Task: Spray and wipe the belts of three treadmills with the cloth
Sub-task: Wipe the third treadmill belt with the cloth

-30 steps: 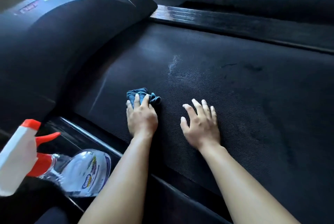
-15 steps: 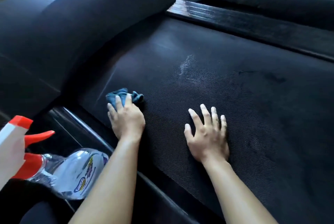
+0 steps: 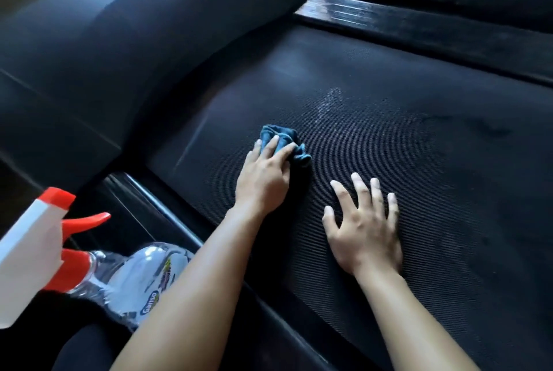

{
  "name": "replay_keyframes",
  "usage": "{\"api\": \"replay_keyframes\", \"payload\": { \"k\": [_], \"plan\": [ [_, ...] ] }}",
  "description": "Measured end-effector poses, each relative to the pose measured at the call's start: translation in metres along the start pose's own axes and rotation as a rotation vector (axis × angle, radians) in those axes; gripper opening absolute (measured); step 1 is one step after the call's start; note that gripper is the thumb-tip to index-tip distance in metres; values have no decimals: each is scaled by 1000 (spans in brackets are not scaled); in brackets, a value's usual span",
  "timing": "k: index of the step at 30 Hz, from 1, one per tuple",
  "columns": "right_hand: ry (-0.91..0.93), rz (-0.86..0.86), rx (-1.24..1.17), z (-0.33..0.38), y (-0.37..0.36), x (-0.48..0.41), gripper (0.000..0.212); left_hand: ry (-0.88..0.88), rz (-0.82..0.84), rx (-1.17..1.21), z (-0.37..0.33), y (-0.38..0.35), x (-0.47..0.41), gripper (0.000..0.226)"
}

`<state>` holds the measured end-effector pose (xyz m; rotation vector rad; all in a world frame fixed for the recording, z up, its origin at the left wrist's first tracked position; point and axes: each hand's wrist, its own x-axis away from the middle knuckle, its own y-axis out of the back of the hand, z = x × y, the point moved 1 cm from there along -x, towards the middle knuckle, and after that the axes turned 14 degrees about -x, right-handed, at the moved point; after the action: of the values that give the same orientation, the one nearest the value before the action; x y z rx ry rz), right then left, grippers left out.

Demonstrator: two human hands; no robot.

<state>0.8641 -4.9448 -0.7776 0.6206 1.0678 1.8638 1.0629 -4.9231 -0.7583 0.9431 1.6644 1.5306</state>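
Blue cloth (image 3: 282,135), bunched, sits under the left grip (image 3: 263,179), whose fingers lie nearly straight across it and press it onto the black ribbed belt (image 3: 419,161), near the motor hood (image 3: 119,41). Right grip (image 3: 363,228) lies flat on the belt just beside, fingers spread apart, holding nothing. Pale smear (image 3: 329,101) marks the belt beyond the cloth; spray bottle (image 3: 128,277), red trigger, shows low at left, outside the side rail (image 3: 167,209).
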Motion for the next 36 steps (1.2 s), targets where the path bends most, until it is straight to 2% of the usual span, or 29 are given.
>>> {"api": "replay_keyframes", "payload": {
  "k": [2,8,13,16,19,25,28,30,33,36],
  "plan": [
    [1,10,-3,0,0,-1,61,122,0,-28,21,1,7,45],
    [1,-3,-5,1,0,0,62,695,-46,-15,82,9,-20,48],
    [-9,11,4,3,0,-2,63,887,-26,-16,90,16,-58,54],
    [-6,14,7,4,0,0,63,848,-32,-31,92,17,-82,55],
    [-8,-5,11,6,-2,0,61,710,-40,0,94,13,-108,57],
    [0,-30,21,2,-3,-2,58,262,-48,62,40,5,-118,45],
    [-7,-40,8,3,-3,-2,58,-15,-79,83,-1,0,-76,41],
    [-18,-25,-5,3,-3,-2,60,-128,-79,82,-14,-3,-36,41],
    [-23,-2,-6,2,-2,-2,61,-69,-65,33,-1,-8,9,43],
    [-20,9,-23,4,1,-2,62,182,-62,8,29,-6,15,44]
  ]
}}
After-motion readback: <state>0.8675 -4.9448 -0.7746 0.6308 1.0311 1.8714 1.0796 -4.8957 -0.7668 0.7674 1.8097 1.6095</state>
